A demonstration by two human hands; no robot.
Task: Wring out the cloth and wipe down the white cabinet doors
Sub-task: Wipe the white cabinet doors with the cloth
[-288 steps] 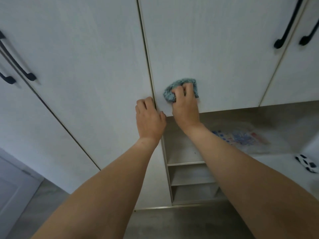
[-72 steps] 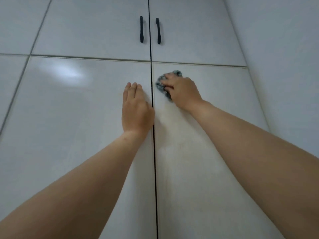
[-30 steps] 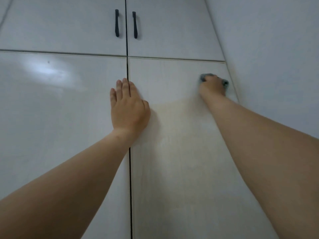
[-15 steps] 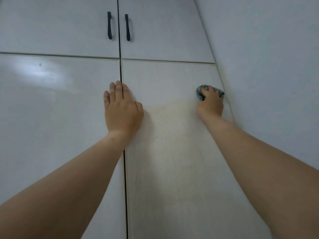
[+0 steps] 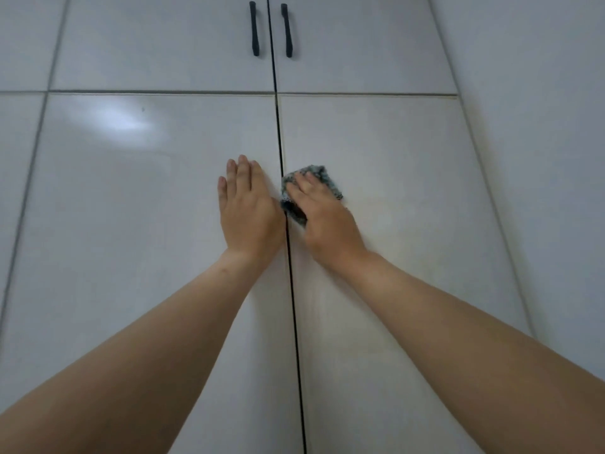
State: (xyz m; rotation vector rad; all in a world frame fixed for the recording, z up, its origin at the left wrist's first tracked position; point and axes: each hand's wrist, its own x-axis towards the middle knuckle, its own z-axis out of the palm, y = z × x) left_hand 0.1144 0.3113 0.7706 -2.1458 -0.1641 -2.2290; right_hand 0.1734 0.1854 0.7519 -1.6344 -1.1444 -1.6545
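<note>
A bunched blue-grey cloth (image 5: pixel 320 174) lies against the white lower right cabinet door (image 5: pixel 409 231), close to the centre gap. My right hand (image 5: pixel 324 224) covers it and holds it to the door, with cloth showing past the fingertips and under the index finger; the thumb is hidden. My left hand (image 5: pixel 250 214) rests flat on the lower left door (image 5: pixel 131 231), fingers straight, right beside the gap. The right door shows a duller, yellowish patch below and around my right hand.
Above are two upper doors with black bar handles (image 5: pixel 254 29) (image 5: pixel 287 31) either side of the gap. A plain white side panel (image 5: pixel 540 126) runs along the right. More white doors continue to the left.
My right hand has swept the cloth from the right edge of the door leftward to the centre gap, next to my left hand. My left hand has stayed flat on the left door.
</note>
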